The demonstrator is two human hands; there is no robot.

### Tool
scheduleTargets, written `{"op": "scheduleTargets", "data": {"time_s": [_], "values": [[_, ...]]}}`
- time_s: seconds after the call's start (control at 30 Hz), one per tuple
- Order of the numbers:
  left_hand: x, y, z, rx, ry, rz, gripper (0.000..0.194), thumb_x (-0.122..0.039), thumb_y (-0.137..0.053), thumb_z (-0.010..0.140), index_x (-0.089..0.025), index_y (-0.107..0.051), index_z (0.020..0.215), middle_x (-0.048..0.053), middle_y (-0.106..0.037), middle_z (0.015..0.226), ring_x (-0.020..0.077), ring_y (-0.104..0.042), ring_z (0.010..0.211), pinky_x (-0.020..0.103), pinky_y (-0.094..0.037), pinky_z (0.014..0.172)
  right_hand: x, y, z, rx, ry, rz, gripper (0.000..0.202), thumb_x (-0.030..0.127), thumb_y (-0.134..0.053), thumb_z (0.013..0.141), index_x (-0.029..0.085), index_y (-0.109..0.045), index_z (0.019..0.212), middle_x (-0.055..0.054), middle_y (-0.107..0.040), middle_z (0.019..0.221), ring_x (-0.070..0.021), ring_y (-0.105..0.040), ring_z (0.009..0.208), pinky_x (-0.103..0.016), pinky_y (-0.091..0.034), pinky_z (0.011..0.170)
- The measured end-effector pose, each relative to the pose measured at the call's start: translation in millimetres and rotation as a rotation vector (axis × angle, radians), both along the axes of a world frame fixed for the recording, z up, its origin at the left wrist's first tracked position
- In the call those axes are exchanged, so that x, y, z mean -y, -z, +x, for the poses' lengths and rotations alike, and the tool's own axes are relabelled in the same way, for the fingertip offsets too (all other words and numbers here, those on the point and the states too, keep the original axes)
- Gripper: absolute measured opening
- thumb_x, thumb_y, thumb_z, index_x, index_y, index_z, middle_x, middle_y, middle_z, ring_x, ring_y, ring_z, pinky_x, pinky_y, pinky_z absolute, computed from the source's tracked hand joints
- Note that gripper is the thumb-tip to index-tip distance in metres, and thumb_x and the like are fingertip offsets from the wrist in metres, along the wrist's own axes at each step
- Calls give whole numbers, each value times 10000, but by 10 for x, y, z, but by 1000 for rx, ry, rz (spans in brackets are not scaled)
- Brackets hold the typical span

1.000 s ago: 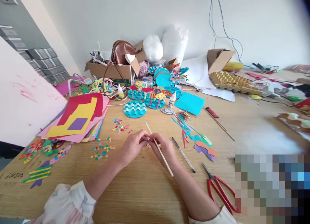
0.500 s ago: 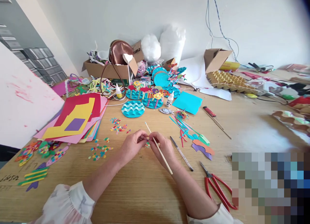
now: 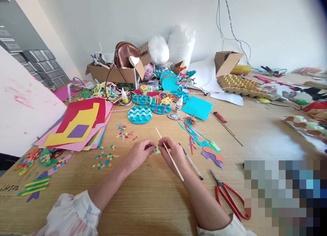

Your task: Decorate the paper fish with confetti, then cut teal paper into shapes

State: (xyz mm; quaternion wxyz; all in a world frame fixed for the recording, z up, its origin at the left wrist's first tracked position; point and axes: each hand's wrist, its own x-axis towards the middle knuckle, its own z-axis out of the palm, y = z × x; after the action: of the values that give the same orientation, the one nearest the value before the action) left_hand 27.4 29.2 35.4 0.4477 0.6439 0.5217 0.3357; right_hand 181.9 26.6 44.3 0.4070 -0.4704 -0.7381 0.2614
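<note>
My right hand [image 3: 174, 155] is closed on a thin pale stick [image 3: 176, 168], which slants across the fingers with its bluish tip pointing away from me. Just to the left, my left hand [image 3: 140, 153] has thumb and forefinger pinched together; whatever is between them is too small to make out. A little colourful dotted piece [image 3: 156, 150] shows on the table in the gap between both hands. Loose coloured paper dots [image 3: 105, 160] lie left of my left hand. Beside my right wrist is a pen [image 3: 192, 162].
Red-handled pliers [image 3: 227, 193] lie at the right front. Stacked coloured sheets [image 3: 74, 127] are at left. Farther back stand a wavy turquoise disc [image 3: 139, 114], glue bottles [image 3: 178, 104] and a cardboard box [image 3: 112, 73]. Paper strips [image 3: 194, 135] lie right of centre.
My hands have drawn slightly apart, so the dotted piece between them shows more. The stick has shifted a little to the right with my right hand.
</note>
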Motion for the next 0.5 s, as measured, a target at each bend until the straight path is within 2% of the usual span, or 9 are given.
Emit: {"op": "scheduleTargets", "data": {"time_s": [0.1,0.27,0.5], "values": [[12,-40,16,-44,1,21,122,-248,-507,763,-179,-589,704,-51,-480,538,101,-430,507,207,-326,477,-6,-17,6,34,-23,-7,76,164,-470,749,197,-524,790,-11,-620,679,-132,-565,589,-217,-423,562],[31,-120,53,-98,16,51,119,-215,-508,752,-181,-600,686,-30,-533,592,124,-477,590,216,-363,548,0,-5,8,89,-55,-24,84,175,-458,778,198,-534,804,-5,-600,661,-135,-555,583,-224,-413,563],[39,-162,69,-153,29,66,122,-199,-498,748,-173,-583,664,-38,-496,560,121,-450,559,214,-340,524,-19,4,16,91,-50,-17,89,147,-477,751,185,-532,810,-14,-603,679,-135,-554,596,-218,-399,564]]}}
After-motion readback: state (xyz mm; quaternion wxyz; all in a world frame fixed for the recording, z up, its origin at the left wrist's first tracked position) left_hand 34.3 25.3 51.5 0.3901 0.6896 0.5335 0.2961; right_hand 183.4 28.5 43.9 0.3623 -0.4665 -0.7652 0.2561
